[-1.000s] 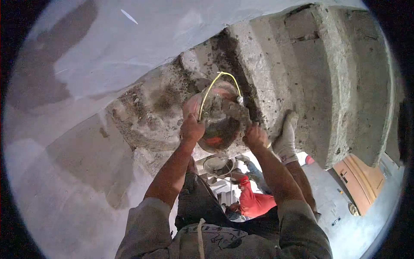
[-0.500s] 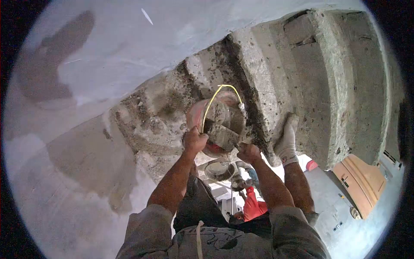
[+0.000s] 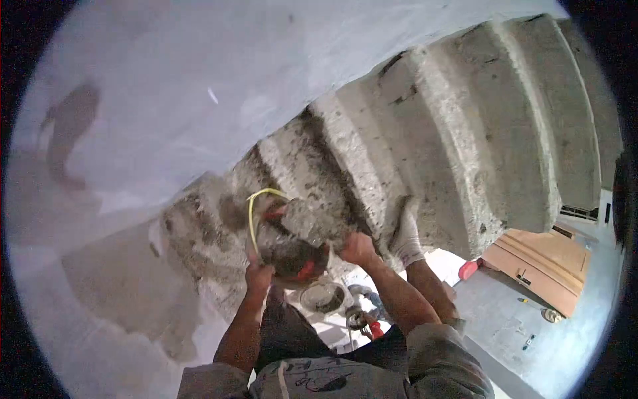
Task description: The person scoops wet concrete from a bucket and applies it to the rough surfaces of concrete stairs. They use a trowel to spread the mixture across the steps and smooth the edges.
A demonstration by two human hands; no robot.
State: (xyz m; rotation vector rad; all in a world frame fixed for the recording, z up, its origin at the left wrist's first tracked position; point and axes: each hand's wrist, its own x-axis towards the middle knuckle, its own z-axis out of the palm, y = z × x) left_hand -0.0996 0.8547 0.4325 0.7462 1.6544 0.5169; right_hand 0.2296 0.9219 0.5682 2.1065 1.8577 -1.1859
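Note:
My left hand (image 3: 260, 276) is closed on the rim side of a bucket (image 3: 307, 269), by the foot of its yellow handle (image 3: 252, 219). Red patches show on the bucket's dirty inner wall. My right hand (image 3: 357, 248) is closed around the grip of a trowel, held at the bucket's mouth. A grey lump of wet mortar (image 3: 314, 219) appears to cover the blade, which blends with the steps behind. Rough concrete stairs (image 3: 425, 153) lie beyond the bucket.
My foot in a white sock (image 3: 407, 239) stands on a step at the right. Below are a second bucket (image 3: 322, 297) and a person in red (image 3: 376, 330). A smooth grey wall (image 3: 166, 80) borders the stairs. A wooden door panel (image 3: 538, 266) shows at lower right.
My view has shifted, so the stairs appear further left. The bucket now tilts differently, its handle leaning left. The trowel has come up out of the bucket with grey mortar on it.

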